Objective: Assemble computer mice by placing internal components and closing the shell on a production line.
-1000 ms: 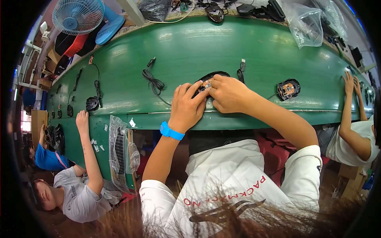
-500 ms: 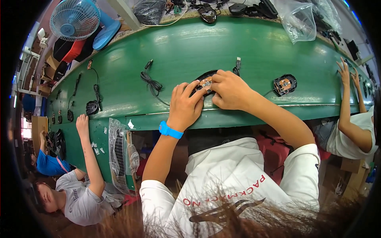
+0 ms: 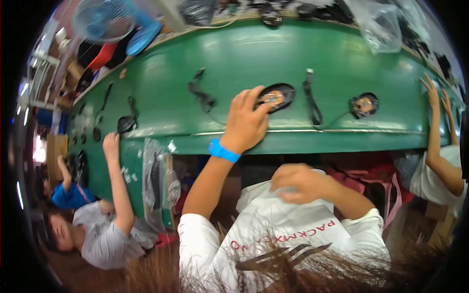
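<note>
My left hand, with a blue band on its wrist, grips the near left edge of an opened computer mouse. The mouse is a black shell with an orange-brown circuit board showing inside, and it rests on the green bench. My right hand is off the bench, in front of my white shirt; motion smears its fingers, and a greyish blur beneath them cannot be made out. Right of the held mouse lies a bundled black cable. Farther right sits another opened mouse with its board exposed.
Left of my hand lies a second coiled cable. More mouse parts are spread along the green conveyor-like bench. A co-worker's hand rests at the left, another person's hands at the right. A blue fan stands far left.
My right hand has left the mouse and dropped back toward my body. My left hand still has the mouse, now tilted and slightly farther right in view. The whole view has shifted a little.
</note>
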